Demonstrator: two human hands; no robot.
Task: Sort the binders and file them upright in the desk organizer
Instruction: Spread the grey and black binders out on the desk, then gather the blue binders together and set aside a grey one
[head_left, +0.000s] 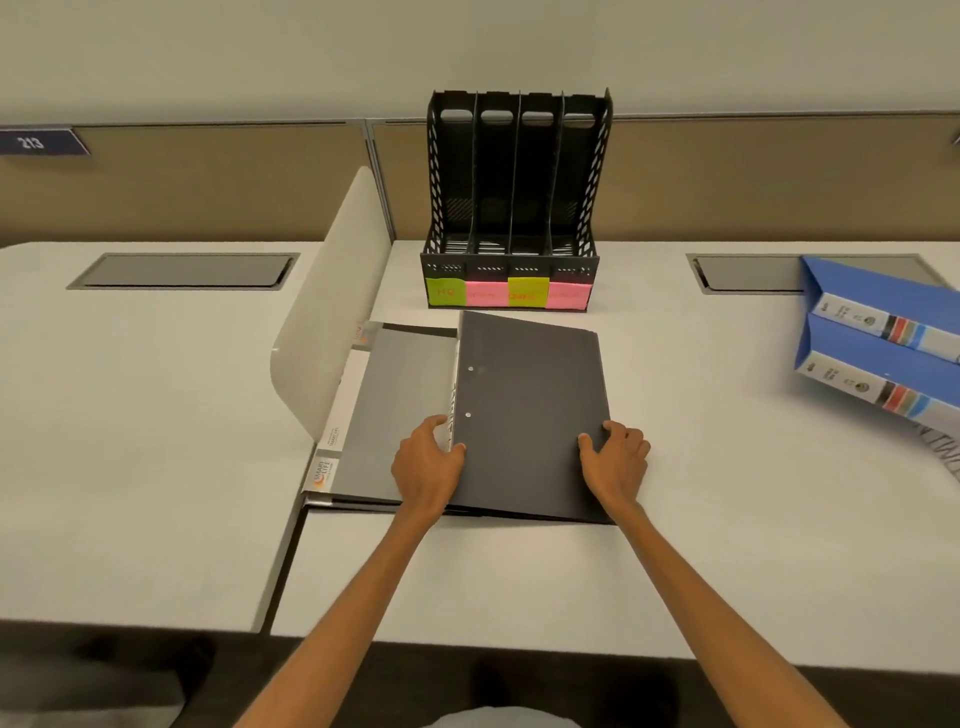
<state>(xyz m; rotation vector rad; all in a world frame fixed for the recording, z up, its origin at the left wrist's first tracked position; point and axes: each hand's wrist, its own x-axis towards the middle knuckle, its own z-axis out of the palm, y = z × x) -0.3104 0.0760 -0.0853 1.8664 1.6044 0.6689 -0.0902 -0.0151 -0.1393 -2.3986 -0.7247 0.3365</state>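
White bench (675, 467), tan partition behind it. Both hands grip a dark grey folder (530, 415) lying flat: left hand (426, 462) fingers curled on its left edge, right hand (615, 457) on its right edge. Beyond the fingers sits the empty black desk organizer (511, 208), its sticky labels too blurry to read. Blue binders (883, 343), far right, are cut off by the frame.
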